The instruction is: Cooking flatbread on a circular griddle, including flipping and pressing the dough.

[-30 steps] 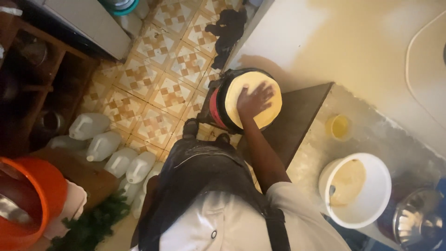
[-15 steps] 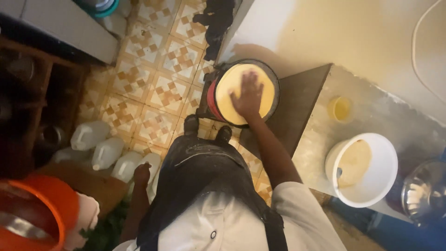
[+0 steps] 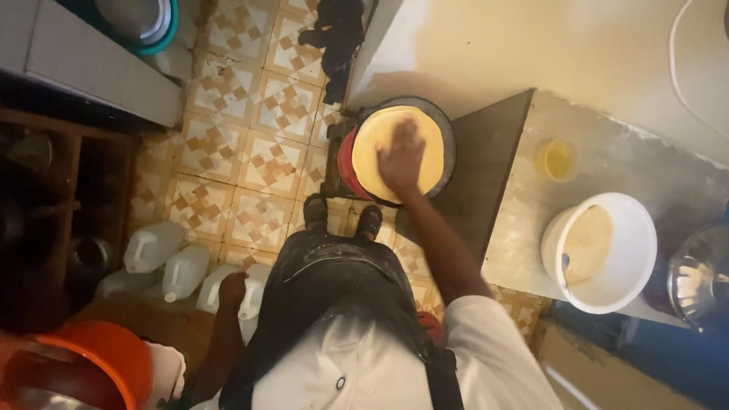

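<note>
A round yellow flatbread (image 3: 380,133) lies on a dark round pan (image 3: 448,133) that sits on a red burner (image 3: 344,163) on the tiled floor. My right hand (image 3: 401,158) rests flat on the flatbread, fingers spread, pressing its middle. My left hand (image 3: 231,289) hangs at my side in a loose fist, holding nothing that I can see, above the white plastic jugs (image 3: 182,266). My dark apron and two feet (image 3: 340,216) are just below the pan.
A grey worktop (image 3: 607,167) on the right carries a small yellow cup (image 3: 557,159), a white bucket of pale batter (image 3: 600,250) and a metal bowl (image 3: 699,277). An orange basin (image 3: 99,361) sits bottom left; dark shelves stand at the left.
The view has swung slightly, so the pan sits more central. My right hand stays on the flatbread and has shifted a little over it. My left hand has come into view at my side.
</note>
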